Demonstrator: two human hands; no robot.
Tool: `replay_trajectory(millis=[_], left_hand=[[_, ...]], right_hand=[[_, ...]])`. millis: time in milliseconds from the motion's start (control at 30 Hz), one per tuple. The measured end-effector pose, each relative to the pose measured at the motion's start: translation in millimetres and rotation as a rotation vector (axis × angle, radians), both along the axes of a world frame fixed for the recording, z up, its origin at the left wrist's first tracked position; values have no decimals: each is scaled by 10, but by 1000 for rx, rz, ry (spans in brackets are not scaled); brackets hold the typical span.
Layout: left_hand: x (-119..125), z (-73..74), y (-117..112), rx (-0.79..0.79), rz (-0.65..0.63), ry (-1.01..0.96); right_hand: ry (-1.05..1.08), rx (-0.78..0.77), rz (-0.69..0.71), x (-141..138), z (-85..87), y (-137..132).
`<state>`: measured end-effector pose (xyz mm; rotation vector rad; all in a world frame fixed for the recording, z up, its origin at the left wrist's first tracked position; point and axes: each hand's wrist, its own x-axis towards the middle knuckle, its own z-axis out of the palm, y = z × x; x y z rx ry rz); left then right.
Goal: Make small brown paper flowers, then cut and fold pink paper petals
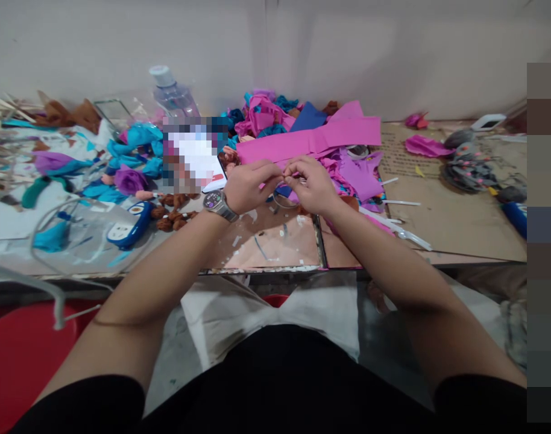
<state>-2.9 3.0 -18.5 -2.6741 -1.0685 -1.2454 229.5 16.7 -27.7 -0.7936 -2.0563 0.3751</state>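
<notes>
My left hand (248,185), with a watch (218,204) on its wrist, and my right hand (312,184) meet above the table's middle. Both are pinched together around a thin wire or thread loop (284,200) that hangs down between them. The fingertips nearly touch. Just behind them lies a long pink crepe paper strip (316,141) on a heap of pink, blue and purple paper scraps (275,114).
A clear plastic bottle (171,93) stands at the back. Blue and purple paper flowers (131,175) and a power strip (128,226) lie left. Cardboard (447,217) covers the table's right side, with a grey wire bundle (468,166). A red stool (22,355) stands at the lower left.
</notes>
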Motion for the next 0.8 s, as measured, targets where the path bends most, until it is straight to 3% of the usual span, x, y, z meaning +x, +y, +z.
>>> replay_trajectory(millis=[133, 333, 433, 633, 700, 800], left_hand=[[56, 55, -63, -241, -63, -178], [72, 34, -18, -934, -266, -445], [73, 32, -7, -1051, -314, -496], [78, 69, -31, -1014, -296, -452], [69, 84, -38, -873, -265, -346], [35, 99, -32, -500, -159, -116]], right_hand=[[-81, 67, -56, 18, 12, -51], [-227, 167, -130, 39, 38, -118], [-254, 198, -144, 39, 39, -110], [-268, 216, -137, 52, 44, -91], [-261, 188, -136, 60, 44, -85], [-238, 117, -118, 63, 35, -56]])
